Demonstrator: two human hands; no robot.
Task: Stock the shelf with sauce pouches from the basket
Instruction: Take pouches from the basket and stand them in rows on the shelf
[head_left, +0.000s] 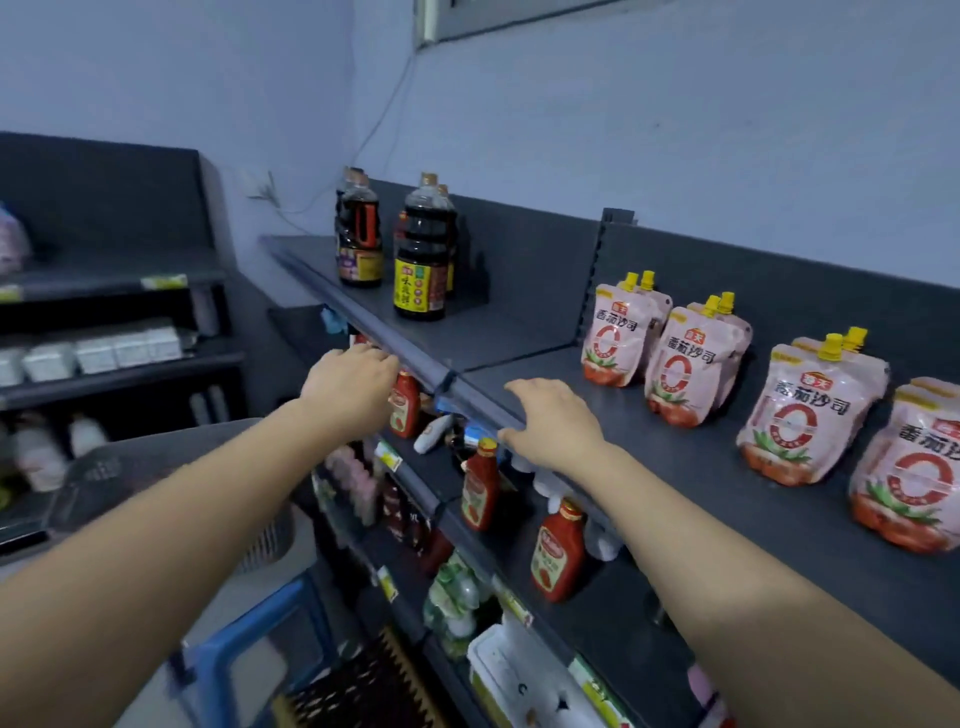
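Note:
Several pink sauce pouches (810, 410) with yellow caps stand in pairs along the back of the dark top shelf (597, 415), to the right. My left hand (348, 384) rests palm down at the shelf's front rail, holding nothing. Over the same rail further right lies my right hand (556, 421), fingers spread, also with nothing in it, well left of the nearest pouch (615, 338). A grey perforated basket (265, 540) shows partly under my left forearm; what it holds is hidden.
Dark soy sauce bottles (421, 260) stand at the shelf's far left. Red ketchup bottles (558, 551) line the shelf below. A blue frame (249, 629) sits low at left, and another shelving unit (119, 332) stands further left.

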